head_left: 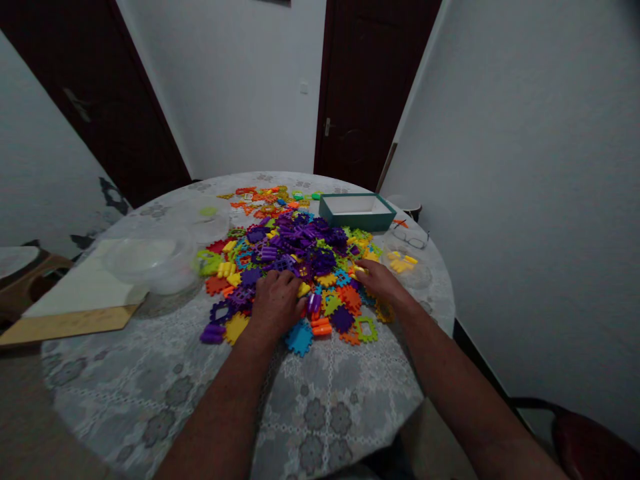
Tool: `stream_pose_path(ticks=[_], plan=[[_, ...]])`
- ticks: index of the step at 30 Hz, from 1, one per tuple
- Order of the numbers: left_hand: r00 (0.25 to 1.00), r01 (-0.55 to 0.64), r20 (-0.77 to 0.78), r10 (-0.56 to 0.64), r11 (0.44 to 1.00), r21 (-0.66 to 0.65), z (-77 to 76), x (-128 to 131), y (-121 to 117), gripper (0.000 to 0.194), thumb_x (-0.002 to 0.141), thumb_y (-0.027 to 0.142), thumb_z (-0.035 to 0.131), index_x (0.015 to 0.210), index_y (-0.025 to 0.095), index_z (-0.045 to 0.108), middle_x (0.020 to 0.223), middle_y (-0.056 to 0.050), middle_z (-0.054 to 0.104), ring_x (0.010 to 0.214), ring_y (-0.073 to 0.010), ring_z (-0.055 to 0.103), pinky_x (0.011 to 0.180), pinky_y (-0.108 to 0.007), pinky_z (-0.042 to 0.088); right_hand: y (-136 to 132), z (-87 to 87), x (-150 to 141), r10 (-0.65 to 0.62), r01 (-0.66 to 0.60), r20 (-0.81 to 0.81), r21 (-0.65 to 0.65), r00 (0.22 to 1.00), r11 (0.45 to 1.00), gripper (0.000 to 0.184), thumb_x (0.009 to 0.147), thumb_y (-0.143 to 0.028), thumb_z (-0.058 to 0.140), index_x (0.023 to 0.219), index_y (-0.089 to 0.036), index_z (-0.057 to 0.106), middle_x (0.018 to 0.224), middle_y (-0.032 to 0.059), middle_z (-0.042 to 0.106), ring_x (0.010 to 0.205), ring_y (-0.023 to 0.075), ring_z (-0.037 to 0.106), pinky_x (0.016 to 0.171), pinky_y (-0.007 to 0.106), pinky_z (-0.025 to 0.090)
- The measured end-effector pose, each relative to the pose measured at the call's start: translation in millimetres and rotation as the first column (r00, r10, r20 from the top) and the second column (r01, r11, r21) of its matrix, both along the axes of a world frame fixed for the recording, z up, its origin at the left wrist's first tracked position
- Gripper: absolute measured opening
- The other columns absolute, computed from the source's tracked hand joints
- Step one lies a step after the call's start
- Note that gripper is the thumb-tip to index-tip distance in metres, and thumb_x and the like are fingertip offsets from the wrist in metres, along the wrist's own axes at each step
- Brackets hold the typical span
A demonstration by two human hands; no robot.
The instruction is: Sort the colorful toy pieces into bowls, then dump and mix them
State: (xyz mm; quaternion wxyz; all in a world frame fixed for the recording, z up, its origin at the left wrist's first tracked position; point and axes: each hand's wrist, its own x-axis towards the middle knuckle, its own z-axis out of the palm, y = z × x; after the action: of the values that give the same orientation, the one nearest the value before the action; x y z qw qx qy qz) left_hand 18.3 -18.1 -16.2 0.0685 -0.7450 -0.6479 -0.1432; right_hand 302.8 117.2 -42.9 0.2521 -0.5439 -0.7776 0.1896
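Observation:
A heap of colourful plastic building pieces [310, 240], purple at the top with several other colours around it, lies mid-table. My left hand [277, 300] rests palm down on the heap's near side. Its fingers are curled, and a yellow piece [303, 289] shows between the forefinger and thumb. At the heap's right edge, my right hand [379, 279] has its fingertips pinched around a small yellow piece [358, 269], partly hidden. Close to my left hand lie a blue toothed square [299, 338], orange tube-like pieces [321, 327] and purple ones [213, 334].
Behind the heap on the right stands a green box [357, 212] with a white inside. A clear container with yellow pieces [401, 262] and eyeglasses [411, 240] are at the right. Clear plastic bowls [150, 260] and a board [75, 325] occupy the left. Orange pieces [265, 199] lie farther back.

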Motion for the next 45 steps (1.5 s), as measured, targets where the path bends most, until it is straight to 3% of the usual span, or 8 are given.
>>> stream_pose_path(ticks=[12, 17, 21, 26, 29, 35, 39, 45], plan=[[0.994, -0.003, 0.111, -0.002, 0.999, 0.044, -5.3, 3, 1, 0.02, 0.099, 0.037, 0.068, 0.111, 0.024, 0.078, 0.115, -0.012, 0.075, 0.114, -0.0347, 0.06, 0.089, -0.047, 0.043, -14, 1.2, -5, 0.053, -0.062, 0.187, 0.044, 0.981, 0.997, 0.026, 0.09, -0.023, 0.064, 0.115, -0.02, 0.072, 0.121, 0.0128, 0.075, 0.111, 0.0273, 0.068, 0.096, 0.035, 0.051], [0.987, -0.009, 0.161, -0.005, 0.996, 0.086, -6.9, 4, 3, 0.022, 0.104, 0.037, 0.061, 0.109, 0.024, 0.078, 0.11, -0.012, 0.077, 0.111, -0.0318, 0.062, 0.091, -0.045, 0.043, -16, -11.1, -5, 0.006, -0.032, 0.173, 0.149, 0.985, 0.988, 0.033, 0.097, -0.022, 0.056, 0.128, -0.017, 0.066, 0.124, 0.0158, 0.074, 0.117, 0.0292, 0.068, 0.1, 0.037, 0.052], [0.987, 0.014, 0.156, -0.031, 0.994, 0.105, -7.9, 5, 4, 0.015, 0.101, 0.033, 0.067, 0.107, 0.022, 0.077, 0.108, -0.011, 0.077, 0.109, -0.031, 0.062, 0.091, -0.045, 0.043, -15, -20.6, -3, -0.021, -0.026, 0.168, 0.27, 0.986, 0.962, 0.043, 0.099, -0.019, 0.052, 0.14, -0.013, 0.064, 0.131, 0.0195, 0.069, 0.126, 0.0308, 0.065, 0.107, 0.04, 0.052], [0.988, 0.033, 0.146, -0.05, 0.993, 0.116, -7.7, 5, 3, 0.011, 0.096, 0.03, 0.075, 0.103, 0.021, 0.076, 0.106, -0.01, 0.077, 0.108, -0.0319, 0.064, 0.088, -0.045, 0.045, -23, -7.1, -13, 0.052, -0.097, 0.142, 0.33, 0.988, 0.939, 0.034, 0.101, -0.023, 0.053, 0.131, -0.018, 0.07, 0.127, 0.0156, 0.073, 0.12, 0.0293, 0.068, 0.102, 0.04, 0.054], [0.976, 0.001, 0.214, -0.038, 0.985, 0.173, -6.5, 5, 3, 0.013, 0.101, 0.031, 0.069, 0.105, 0.02, 0.075, 0.107, -0.011, 0.078, 0.107, -0.0314, 0.066, 0.091, -0.045, 0.048, -34, 6.0, -29, 0.161, -0.2, 0.174, 0.234, 0.971, 0.951, 0.026, 0.106, -0.029, 0.053, 0.121, -0.021, 0.072, 0.117, 0.0109, 0.078, 0.108, 0.0267, 0.072, 0.097, 0.036, 0.054], [0.855, -0.048, 0.514, -0.071, 0.976, 0.214, -5.7, 4, 7, 0.021, 0.108, 0.032, 0.055, 0.111, 0.021, 0.072, 0.111, -0.01, 0.079, 0.104, -0.0249, 0.072, 0.097, -0.038, 0.053, -51, 13.0, -59, 0.257, -0.312, 0.291, 0.163, 0.922, 0.936, 0.032, 0.105, -0.037, 0.065, 0.132, -0.021, 0.069, 0.128, 0.013, 0.076, 0.12, 0.0283, 0.069, 0.104, 0.037, 0.051], [0.807, -0.089, 0.589, -0.036, 0.979, 0.182, -4.4, 4, 7, 0.022, 0.106, 0.033, 0.056, 0.11, 0.02, 0.073, 0.109, -0.01, 0.079, 0.103, -0.026, 0.073, 0.097, -0.039, 0.055, -51, 11.9, -61, 0.237, -0.293, 0.307, 0.149, 0.922, 0.945, 0.028, 0.105, -0.035, 0.065, 0.127, -0.02, 0.073, 0.123, 0.014, 0.077, 0.118, 0.0284, 0.07, 0.104, 0.038, 0.051], [0.652, -0.084, 0.758, 0.025, 0.996, 0.04, 2.3, 11, 4, 0.024, 0.103, 0.032, 0.058, 0.112, 0.02, 0.076, 0.106, -0.007, 0.081, 0.095, -0.0226, 0.075, 0.091, -0.036, 0.055, -54, 24.7, -59, 0.249, -0.236, -0.101, 0.127, 0.963, 0.964, 0.026, 0.103, -0.03, 0.058, 0.12, -0.024, 0.078, 0.122, 0.0085, 0.08, 0.115, 0.0258, 0.073, 0.105, 0.04, 0.053]])
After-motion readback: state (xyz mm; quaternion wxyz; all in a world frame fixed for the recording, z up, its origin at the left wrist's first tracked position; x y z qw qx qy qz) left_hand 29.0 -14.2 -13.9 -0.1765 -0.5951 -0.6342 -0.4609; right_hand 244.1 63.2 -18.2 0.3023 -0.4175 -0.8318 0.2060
